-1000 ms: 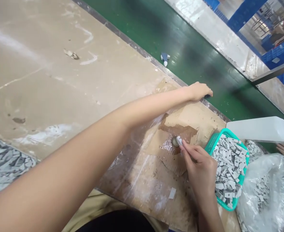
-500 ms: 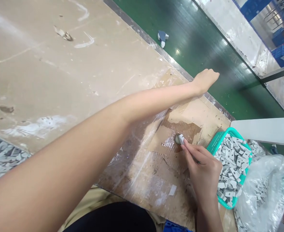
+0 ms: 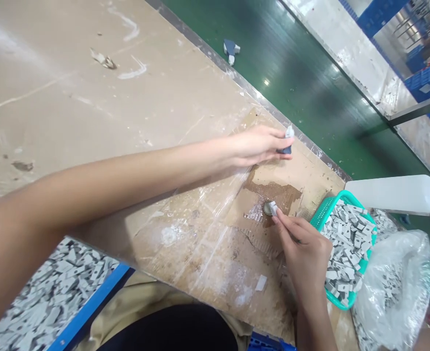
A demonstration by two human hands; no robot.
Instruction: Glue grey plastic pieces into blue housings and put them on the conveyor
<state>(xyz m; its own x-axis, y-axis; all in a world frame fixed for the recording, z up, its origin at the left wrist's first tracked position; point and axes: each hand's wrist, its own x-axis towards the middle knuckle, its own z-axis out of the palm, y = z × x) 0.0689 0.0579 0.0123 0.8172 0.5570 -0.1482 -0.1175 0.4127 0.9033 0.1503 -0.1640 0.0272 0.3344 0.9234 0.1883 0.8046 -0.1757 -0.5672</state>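
Note:
My left hand (image 3: 261, 145) is above the worktop near its far edge, fingers wrapped round a small dark blue and white part (image 3: 288, 140). Below and to the right, my right hand (image 3: 302, 241) pinches a small light grey piece (image 3: 273, 208) between thumb and finger. That piece touches a small round dish (image 3: 268, 208) on a wet brown patch of the cardboard-covered worktop (image 3: 185, 107). Just right of my right hand stands a green basket (image 3: 319, 219) full of small grey and white pieces.
Beyond the worktop's metal edge another blue and white part (image 3: 231, 50) lies on a green surface (image 3: 273, 73). A white bottle (image 3: 394, 194) and a clear plastic bag (image 3: 401, 287) are at the right. A blue-rimmed crate (image 3: 90, 307) of grey pieces stands lower left.
My left hand has drawn back from the far edge and now shows a blue and white part in its fingers. My right hand stays at the round dish with its piece.

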